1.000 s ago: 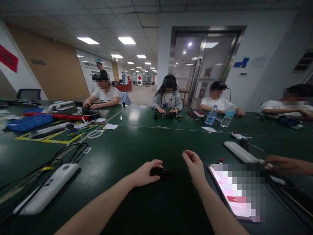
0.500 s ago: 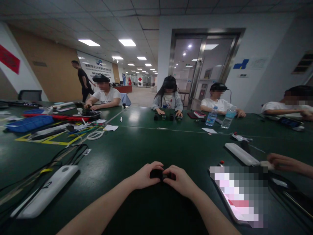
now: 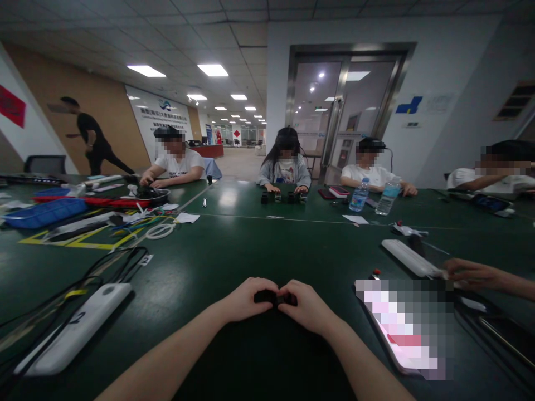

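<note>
My left hand and my right hand meet over the near part of the dark green table. Their fingertips close on a small black object from both sides. Most of this object is hidden by my fingers and it blends into the dark table, so its kind does not show. Thumbs and index fingers curve towards each other, and the fingertips almost touch.
A white power strip with black cables lies left; a lit phone lies right. Beyond it are another power strip and a co-worker's hand. Two water bottles, a blue tray and several seated people are farther off.
My fingertips have drawn slightly closer together around the black object. The view has shifted a little. A walking person has moved left, and the co-worker's hand at right has shifted slightly left.
</note>
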A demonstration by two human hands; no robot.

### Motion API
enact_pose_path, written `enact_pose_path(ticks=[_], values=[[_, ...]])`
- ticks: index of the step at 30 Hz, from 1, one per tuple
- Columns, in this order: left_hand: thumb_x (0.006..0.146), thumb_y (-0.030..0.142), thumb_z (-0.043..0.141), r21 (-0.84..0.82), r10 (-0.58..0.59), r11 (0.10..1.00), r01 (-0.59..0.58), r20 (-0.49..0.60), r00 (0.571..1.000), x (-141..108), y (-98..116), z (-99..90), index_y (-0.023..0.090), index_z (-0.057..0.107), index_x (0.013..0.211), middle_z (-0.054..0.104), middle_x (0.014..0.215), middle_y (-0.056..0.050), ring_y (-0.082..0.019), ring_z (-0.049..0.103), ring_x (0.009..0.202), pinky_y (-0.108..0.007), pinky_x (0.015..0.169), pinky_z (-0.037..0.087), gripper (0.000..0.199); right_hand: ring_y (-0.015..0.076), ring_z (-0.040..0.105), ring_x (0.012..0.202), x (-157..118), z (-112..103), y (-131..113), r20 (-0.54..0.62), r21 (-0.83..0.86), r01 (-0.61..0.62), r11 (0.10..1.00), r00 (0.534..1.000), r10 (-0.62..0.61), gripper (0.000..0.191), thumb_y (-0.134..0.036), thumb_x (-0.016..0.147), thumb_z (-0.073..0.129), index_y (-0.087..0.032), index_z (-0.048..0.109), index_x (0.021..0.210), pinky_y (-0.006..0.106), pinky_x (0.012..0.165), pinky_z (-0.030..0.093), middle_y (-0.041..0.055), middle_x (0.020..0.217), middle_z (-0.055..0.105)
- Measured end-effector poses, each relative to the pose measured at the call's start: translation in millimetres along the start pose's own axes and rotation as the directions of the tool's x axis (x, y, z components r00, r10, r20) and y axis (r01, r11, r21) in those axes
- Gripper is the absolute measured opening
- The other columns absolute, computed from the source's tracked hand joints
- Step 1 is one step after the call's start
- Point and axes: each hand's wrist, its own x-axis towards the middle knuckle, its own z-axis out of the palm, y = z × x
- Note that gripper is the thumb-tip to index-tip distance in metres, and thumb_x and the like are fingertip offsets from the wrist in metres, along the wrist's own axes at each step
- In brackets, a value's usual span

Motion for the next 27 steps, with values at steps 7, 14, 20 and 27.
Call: enact_pose_path(ticks=[7,14,20,27], values=[[0.080,0.023,0.058,0.059,0.022,0.998,-0.023,0.027,0.999,0,-11,3.3,0.034,0.062,0.112,0.054,0.127,0.002,-0.020,0.046,0.119,-0.039,0.104,0.030,0.033,0.0170,0.054,0.083,3,-1,-1,-0.017,0.044,-0.070,0.997,0.997,0.070,0.021,-0.029,0.071,0.068,-0.029,0.070,0.092,0.030,0.072,0.043,0.0012,0.092,0.056],[0.084,0.023,0.054,0.185,0.090,0.977,-0.103,0.077,0.993,-1,-7,-0.2,0.039,0.060,0.115,0.051,0.128,0.002,-0.021,0.045,0.118,-0.039,0.101,0.032,0.036,0.0158,0.051,0.076,4,1,5,-0.023,0.067,-0.095,0.993,0.995,0.097,0.030,-0.028,0.067,0.069,-0.025,0.069,0.097,0.028,0.066,0.040,0.0005,0.083,0.054],[0.085,0.023,0.049,0.307,0.017,0.952,-0.011,-0.016,1.000,-8,-29,-21.8,0.038,0.059,0.117,0.050,0.130,0.001,-0.020,0.047,0.117,-0.037,0.100,0.033,0.037,0.0136,0.046,0.065,7,-11,22,-0.145,0.150,-0.157,0.976,0.973,0.179,0.040,-0.036,0.072,0.064,-0.023,0.062,0.110,0.027,0.062,0.037,-0.0032,0.070,0.046],[0.087,0.032,0.041,0.378,-0.339,0.779,0.500,-0.417,0.843,-43,-93,-72.8,0.035,0.061,0.117,0.055,0.125,-0.001,-0.020,0.052,0.111,-0.034,0.096,0.038,0.036,0.0156,0.051,0.067,6,-21,32,-0.227,0.198,-0.177,0.964,0.949,0.221,0.035,-0.039,0.074,0.059,-0.020,0.065,0.103,0.030,0.064,0.041,-0.0005,0.073,0.051]])
